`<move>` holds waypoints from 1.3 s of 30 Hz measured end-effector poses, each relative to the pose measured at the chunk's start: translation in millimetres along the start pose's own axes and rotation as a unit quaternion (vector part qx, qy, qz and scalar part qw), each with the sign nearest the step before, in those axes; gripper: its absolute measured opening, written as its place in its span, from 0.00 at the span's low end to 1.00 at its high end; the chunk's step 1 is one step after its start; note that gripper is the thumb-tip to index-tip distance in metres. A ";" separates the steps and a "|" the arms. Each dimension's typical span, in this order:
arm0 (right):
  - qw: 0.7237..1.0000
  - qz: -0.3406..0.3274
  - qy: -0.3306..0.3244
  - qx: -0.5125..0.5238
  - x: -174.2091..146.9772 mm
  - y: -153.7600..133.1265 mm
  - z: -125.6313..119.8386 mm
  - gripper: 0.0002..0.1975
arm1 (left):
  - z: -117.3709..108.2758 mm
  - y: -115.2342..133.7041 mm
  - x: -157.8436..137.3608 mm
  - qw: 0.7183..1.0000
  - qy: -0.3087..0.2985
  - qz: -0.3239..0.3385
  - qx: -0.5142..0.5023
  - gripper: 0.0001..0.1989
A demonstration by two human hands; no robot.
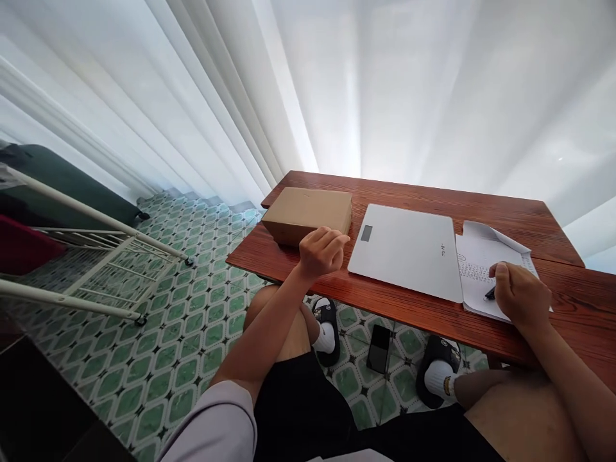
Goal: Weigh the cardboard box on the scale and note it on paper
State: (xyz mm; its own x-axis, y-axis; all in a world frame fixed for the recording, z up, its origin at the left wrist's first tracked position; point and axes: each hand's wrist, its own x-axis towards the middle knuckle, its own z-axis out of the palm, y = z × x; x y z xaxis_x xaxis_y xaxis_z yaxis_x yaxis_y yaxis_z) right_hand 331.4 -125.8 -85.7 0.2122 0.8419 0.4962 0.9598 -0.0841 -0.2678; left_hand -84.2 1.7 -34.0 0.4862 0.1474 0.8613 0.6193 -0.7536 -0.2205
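- My left hand is curled into a loose fist with nothing in it, knuckles resting against the near right corner of the plain brown cardboard box
- That box lies flat and closed on the reddish-brown wooden table, at the table's left end, just left of the flat white slab-like scale
- The white scale, with a small grey window near its far left corner, lies in the middle of the table, taken here as the landmark
- My right hand is to the right of the scale, fingers pressed together around a dark pen whose tip touches paper
- The sheets of white paper with lines of writing lie just right of the scale, their left edge meeting its right edge; the top sheet's far corner curls up
- Below the scale, under the table, a black phone lies on the green patterned floor tiles between my feet in white socks and black sandals
- Far left of the scale stands a white metal rack, with a dark green suitcase behind it
- White curtains hang behind the table
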 end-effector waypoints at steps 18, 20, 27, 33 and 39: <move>0.975 -0.096 -0.040 0.196 49.0 -165.8 31.3 0.14 | -19.0 -58.7 -8.2 0.934 0.059 -0.350 0.049 0.20; 0.962 -0.101 -0.059 0.247 54.2 -190.7 37.3 0.16 | -22.0 -66.7 -10.8 0.926 0.059 -0.370 0.055 0.22; 0.918 -0.112 -0.151 0.350 65.4 -256.0 54.7 0.30 | -21.5 -81.1 -16.6 0.890 0.044 -0.449 0.057 0.24; 0.917 -0.070 -0.226 0.321 64.0 -282.4 68.8 0.40 | -15.8 -79.0 -16.4 0.873 -0.017 -0.485 0.041 0.24; 0.916 -0.061 -0.212 0.335 61.3 -288.8 80.7 0.37 | -17.0 -85.5 -23.0 0.873 -0.024 -0.487 0.005 0.21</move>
State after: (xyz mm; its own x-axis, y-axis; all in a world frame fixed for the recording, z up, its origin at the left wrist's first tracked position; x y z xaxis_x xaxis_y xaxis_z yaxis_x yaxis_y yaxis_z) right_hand 52.3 -6.9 -44.5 -0.1160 0.9664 0.2295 0.6127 0.2515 -0.7492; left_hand -158.8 51.8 -27.1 -0.2479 0.7427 0.6221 0.7585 -0.2506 0.6015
